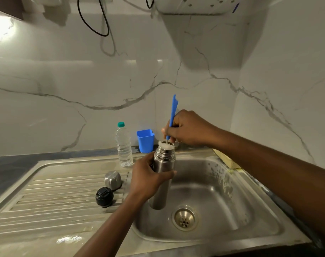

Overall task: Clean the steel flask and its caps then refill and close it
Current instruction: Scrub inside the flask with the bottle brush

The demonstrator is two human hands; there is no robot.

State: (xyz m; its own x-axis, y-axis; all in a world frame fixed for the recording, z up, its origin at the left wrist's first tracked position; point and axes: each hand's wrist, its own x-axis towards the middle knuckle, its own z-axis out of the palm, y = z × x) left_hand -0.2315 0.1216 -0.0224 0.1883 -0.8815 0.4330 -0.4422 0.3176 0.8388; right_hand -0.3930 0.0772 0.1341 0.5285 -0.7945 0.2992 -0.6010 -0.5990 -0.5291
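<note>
My left hand (148, 177) grips the open steel flask (162, 184) around its middle and holds it upright over the sink basin (213, 191). In my right hand (189, 128) is the blue handle of a bottle brush (172, 115), whose white bristles sit at the flask's mouth. The steel outer cap (113, 179) and the black inner cap (104, 196) lie on the ribbed drainboard (56, 197), left of the flask.
A clear plastic water bottle (123, 145) with a green cap stands at the back of the drainboard, beside a blue plastic cup (145, 140). The drain (184, 217) lies below the flask. Marble wall behind; a black cable (95, 21) hangs above.
</note>
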